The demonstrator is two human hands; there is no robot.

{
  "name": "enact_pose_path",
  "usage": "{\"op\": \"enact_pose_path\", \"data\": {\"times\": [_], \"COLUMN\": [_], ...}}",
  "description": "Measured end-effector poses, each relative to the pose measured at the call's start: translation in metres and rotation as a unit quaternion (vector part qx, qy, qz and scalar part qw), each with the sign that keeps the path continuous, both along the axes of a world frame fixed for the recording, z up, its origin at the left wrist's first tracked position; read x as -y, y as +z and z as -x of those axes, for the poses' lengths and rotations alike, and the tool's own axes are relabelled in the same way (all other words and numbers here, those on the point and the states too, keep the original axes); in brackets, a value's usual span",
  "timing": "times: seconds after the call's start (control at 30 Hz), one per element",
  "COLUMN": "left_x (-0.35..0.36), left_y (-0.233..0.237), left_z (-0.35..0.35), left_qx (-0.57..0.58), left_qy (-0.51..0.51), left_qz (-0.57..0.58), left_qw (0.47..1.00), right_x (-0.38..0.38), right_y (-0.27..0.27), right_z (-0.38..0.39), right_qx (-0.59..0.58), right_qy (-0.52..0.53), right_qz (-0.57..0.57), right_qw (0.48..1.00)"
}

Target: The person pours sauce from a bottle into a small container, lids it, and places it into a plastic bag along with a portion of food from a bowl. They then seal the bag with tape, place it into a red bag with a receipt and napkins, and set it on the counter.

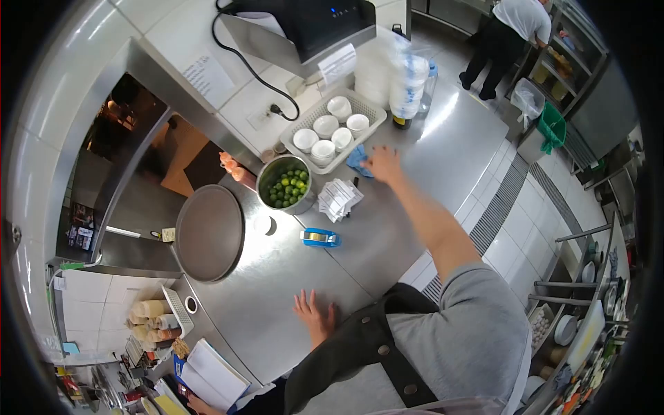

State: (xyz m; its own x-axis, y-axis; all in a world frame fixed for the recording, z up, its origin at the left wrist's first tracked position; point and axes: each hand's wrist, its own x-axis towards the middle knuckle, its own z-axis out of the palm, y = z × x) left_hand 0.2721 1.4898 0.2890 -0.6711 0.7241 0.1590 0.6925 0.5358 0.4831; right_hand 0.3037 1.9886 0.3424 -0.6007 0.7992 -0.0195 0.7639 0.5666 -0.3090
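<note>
My left hand (315, 318) rests palm down on the steel counter (277, 332), fingers spread and holding nothing. Out to the right, my right hand (382, 164) is over the counter with its fingers apart, right beside a crumpled blue cloth (358, 160); whether the fingertips touch it is unclear. A blue tape dispenser (320, 238) lies between my two hands. Behind it are a pile of white paper slips (339, 200) and a metal pot of green limes (285, 185). White cups stand in a pale plastic basket (377, 119) near the cloth.
A round brown tray (209, 233) lies at the left. Stacked foam containers (408, 86) and a bottle (429, 86) stand at the back. Another person's hand (200, 406) is by an open notebook (211, 373). A co-worker (515, 31) stands at the far right.
</note>
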Motion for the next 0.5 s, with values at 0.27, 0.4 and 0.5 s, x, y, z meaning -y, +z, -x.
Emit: {"op": "enact_pose_path", "data": {"times": [0.27,0.4,0.5], "left_x": [-0.062,-0.074,-0.078], "left_y": [0.019,0.03,0.035], "left_z": [-0.001,0.001,-0.001], "left_qx": [-0.022,-0.02,-0.017], "left_qy": [0.017,0.029,0.041], "left_qz": [-0.038,-0.014,-0.017], "left_qw": [0.999,0.999,0.999], "right_x": [-0.175,-0.255,-0.277], "right_y": [0.169,0.177,0.191], "right_z": [-0.041,-0.074,-0.078], "right_qx": [-0.387,-0.196,-0.166], "right_qy": [-0.186,-0.122,-0.058], "right_qz": [-0.397,-0.325,-0.305], "right_qw": [0.811,0.917,0.936]}}
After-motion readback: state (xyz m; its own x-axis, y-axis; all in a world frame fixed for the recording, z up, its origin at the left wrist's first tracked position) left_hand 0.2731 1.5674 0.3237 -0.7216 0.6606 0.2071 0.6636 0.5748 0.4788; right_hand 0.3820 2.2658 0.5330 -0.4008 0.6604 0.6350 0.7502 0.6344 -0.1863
